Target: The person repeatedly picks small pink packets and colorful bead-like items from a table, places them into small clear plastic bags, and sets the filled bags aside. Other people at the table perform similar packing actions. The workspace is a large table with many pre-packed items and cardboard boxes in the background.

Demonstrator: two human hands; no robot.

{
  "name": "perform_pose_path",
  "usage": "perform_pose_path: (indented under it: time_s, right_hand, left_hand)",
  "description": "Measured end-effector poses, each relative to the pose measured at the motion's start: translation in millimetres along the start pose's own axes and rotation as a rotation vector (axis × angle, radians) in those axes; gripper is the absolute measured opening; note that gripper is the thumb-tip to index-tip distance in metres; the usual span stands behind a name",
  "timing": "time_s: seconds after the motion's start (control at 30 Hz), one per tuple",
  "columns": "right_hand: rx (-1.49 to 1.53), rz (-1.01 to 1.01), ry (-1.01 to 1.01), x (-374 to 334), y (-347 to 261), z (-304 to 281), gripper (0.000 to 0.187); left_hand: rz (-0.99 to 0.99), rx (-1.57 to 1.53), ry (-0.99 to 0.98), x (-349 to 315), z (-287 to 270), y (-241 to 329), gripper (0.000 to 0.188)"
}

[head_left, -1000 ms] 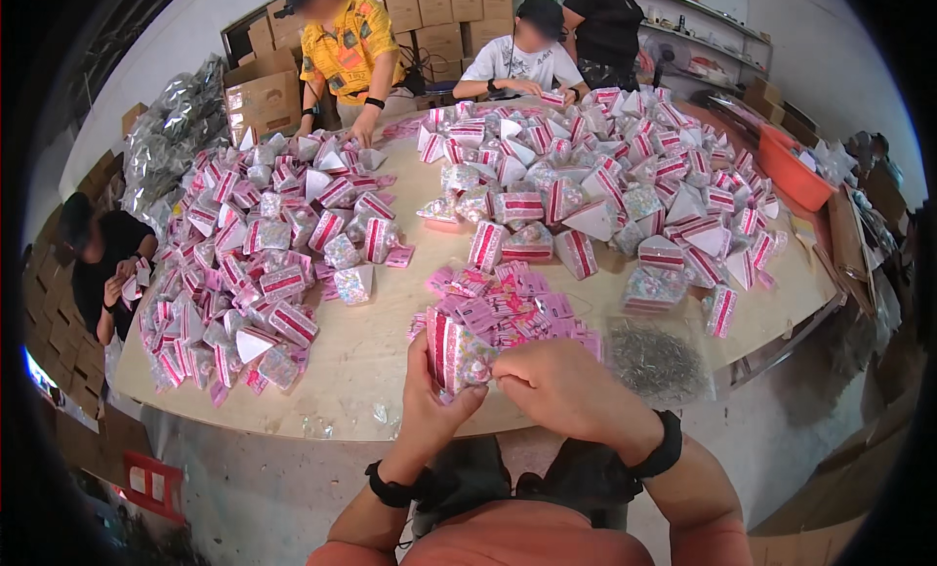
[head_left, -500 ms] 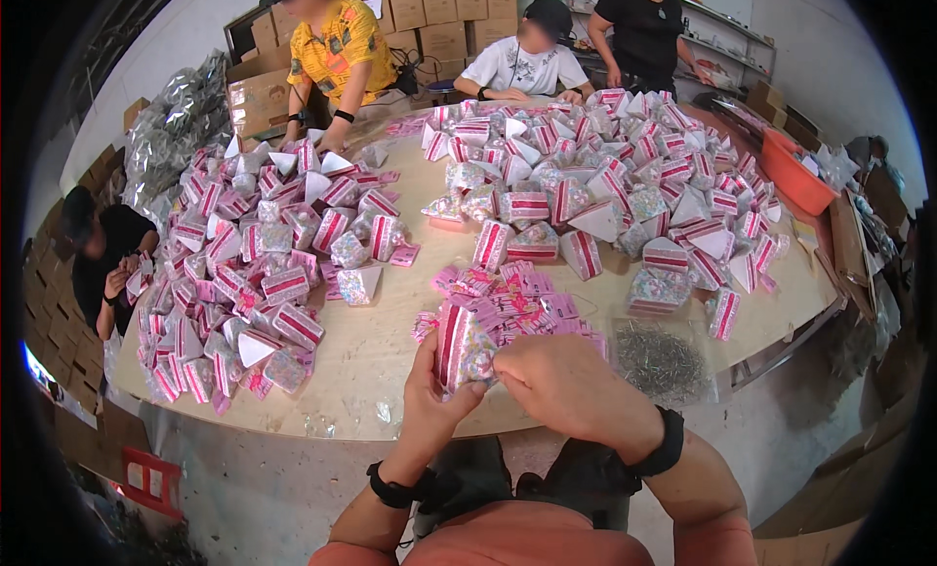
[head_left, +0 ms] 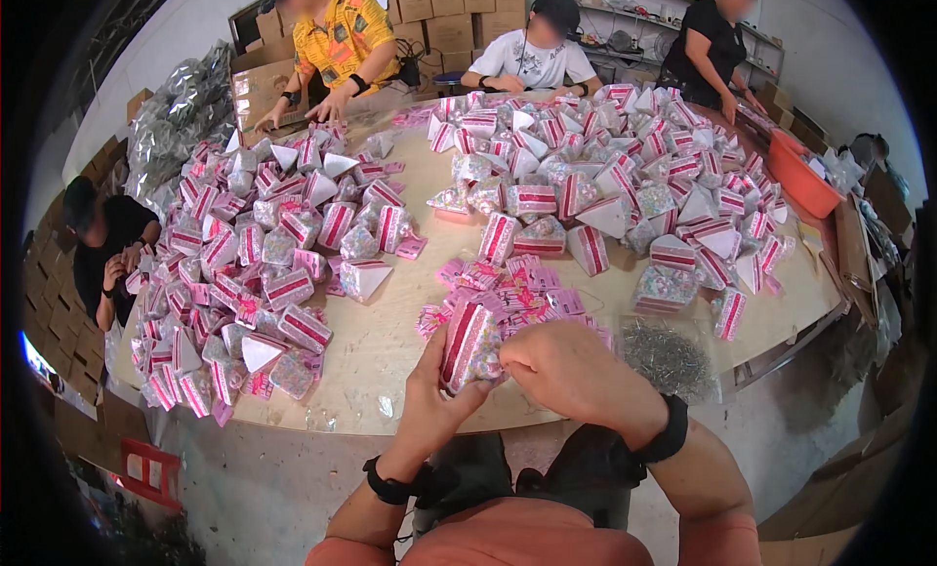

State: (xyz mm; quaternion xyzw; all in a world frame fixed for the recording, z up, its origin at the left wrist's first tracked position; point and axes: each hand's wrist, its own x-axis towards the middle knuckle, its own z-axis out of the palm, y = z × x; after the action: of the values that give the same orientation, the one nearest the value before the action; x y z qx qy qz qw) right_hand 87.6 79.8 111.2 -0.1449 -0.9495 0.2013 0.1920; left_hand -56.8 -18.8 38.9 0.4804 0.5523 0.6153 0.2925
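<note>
A wedge-shaped toy cake slice [head_left: 469, 343], white with a dark pink stripe and a speckled side, stands tilted over the near edge of the table. My left hand [head_left: 429, 395] holds it from the left and below, the thumb across its lower end. My right hand [head_left: 574, 369] is closed against the slice's right side; whatever its fingers pinch is hidden behind the knuckles. Just beyond the slice lies a pile of printed pink cards [head_left: 532, 298]. To the right of my right hand, many small metal pins [head_left: 669, 356] lie on a clear plastic bag.
Heaps of similar wrapped cake slices cover the table [head_left: 376, 371] at left [head_left: 259, 239] and far right [head_left: 625, 176]. An orange tub [head_left: 802, 176] sits at the right edge. Several co-workers are around the table; a red stool [head_left: 151, 473] stands at lower left.
The view has shifted slightly. Both my hands keep their hold at the cake slice, barely moved. At the back right, the co-worker in black now leans toward the table.
</note>
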Motion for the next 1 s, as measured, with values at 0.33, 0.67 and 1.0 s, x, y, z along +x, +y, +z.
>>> perform_pose_path:
  time_s: [0.33,0.67,1.0]
  right_hand:
    - [-0.082,0.033,-0.074,1.1,-2.5,1.5,0.008]
    - [-0.002,0.001,-0.190,2.4,8.1,-1.8,0.010]
    - [0.132,0.147,-0.160,1.7,0.7,-0.4,0.010]
  left_hand:
    - [-0.011,0.194,-0.039,-0.1,-5.3,-1.5,0.075]
    - [-0.046,0.264,-0.051,-4.5,-0.4,-9.6,0.078]
    - [0.033,0.202,-0.002,-4.9,-0.1,-21.0,0.074]
